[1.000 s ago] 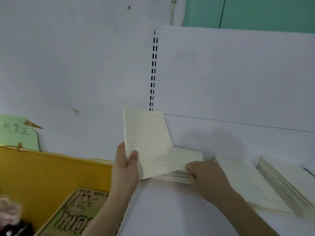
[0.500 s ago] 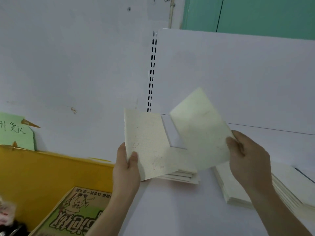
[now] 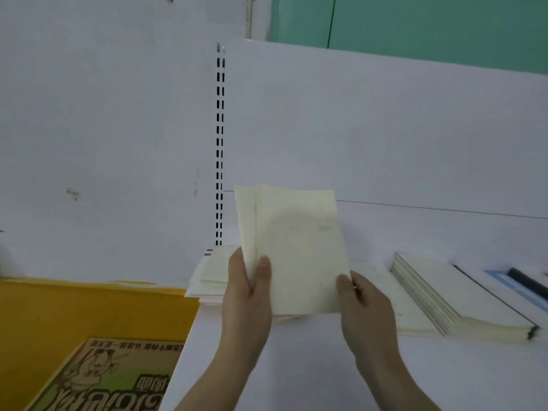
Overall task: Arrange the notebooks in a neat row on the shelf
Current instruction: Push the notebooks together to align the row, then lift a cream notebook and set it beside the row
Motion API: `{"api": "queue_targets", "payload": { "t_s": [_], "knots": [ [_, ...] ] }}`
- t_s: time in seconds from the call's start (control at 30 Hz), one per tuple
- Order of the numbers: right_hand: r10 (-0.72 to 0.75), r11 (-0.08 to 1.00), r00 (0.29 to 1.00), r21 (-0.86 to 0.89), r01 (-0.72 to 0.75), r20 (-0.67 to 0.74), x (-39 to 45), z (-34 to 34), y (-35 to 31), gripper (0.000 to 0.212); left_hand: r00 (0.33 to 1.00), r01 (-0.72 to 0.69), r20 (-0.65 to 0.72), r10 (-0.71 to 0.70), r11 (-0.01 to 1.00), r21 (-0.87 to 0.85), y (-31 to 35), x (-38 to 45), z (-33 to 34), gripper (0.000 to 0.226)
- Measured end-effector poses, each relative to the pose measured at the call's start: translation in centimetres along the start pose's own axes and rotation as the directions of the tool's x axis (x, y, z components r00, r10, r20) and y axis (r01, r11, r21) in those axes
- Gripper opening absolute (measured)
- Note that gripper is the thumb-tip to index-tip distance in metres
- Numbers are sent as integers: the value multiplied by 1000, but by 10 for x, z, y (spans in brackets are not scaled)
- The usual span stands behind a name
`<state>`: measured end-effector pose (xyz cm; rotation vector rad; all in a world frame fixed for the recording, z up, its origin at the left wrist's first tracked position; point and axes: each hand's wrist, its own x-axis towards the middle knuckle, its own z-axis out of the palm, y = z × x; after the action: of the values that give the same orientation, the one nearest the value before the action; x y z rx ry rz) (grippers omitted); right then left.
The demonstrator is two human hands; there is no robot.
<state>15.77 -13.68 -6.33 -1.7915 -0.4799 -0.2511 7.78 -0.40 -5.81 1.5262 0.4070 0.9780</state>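
Held notebooks: thin cream paper notebooks (image 3: 296, 250), overlapping, upright.
Hands: left hand (image 3: 247, 295) and right hand (image 3: 366, 310) are both gripping them.
Hidden: their lower edges.

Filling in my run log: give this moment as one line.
step: gathering notebooks | left hand: holds notebooks | right hand: holds same notebooks | shelf: three stacks lying flat | row: not formed

- No sleeves are worn: both forearms are seen bare to the frame's edge.
- Left hand (image 3: 247, 295) and right hand (image 3: 366, 310) are ungloved.
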Motion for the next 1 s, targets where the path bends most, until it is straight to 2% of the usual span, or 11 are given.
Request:
{"api": "queue_targets", "payload": {
  "t_s": [0.17,0.27,0.4,0.5,0.57,0.6,0.67,0.73,0.83,1.0],
  "knots": [
    [22,999,1000,-38,-22,7,-3,-35,10,30,980,10,198,-14,1000,25,-6,-9,23,13],
    [73,989,997,-129,-69,29,-3,-58,18,20,954,15,300,-30,999,52,-13,-16,45,19],
    [81,967,997,-242,-78,2,5,-95,23,28,927,-5,371,-58,986,168,-19,-21,80,16],
    [27,929,999,-371,-17,22,16,-113,31,36,911,-84,409,-56,945,317,-28,-18,109,32],
    [19,861,999,-509,3,37,23,-117,42,35,918,-141,393,-44,892,430,-36,-13,123,44],
    [-8,805,999,-592,32,43,29,-120,49,42,926,-147,374,-50,866,478,-38,-12,131,47],
    [-111,692,987,-704,162,118,43,-126,65,49,940,-151,335,-59,810,566,-43,-9,145,50],
    [-170,591,970,-769,242,175,61,-130,78,47,950,-167,305,-64,720,673,-45,-6,158,49],
    [-249,494,941,-806,326,228,84,-132,98,45,956,-196,287,-67,582,789,-52,0,172,37],
    [-263,364,892,-818,445,368,104,-131,129,45,956,-261,292,-17,396,880,-55,4,182,24]
  ]
}}
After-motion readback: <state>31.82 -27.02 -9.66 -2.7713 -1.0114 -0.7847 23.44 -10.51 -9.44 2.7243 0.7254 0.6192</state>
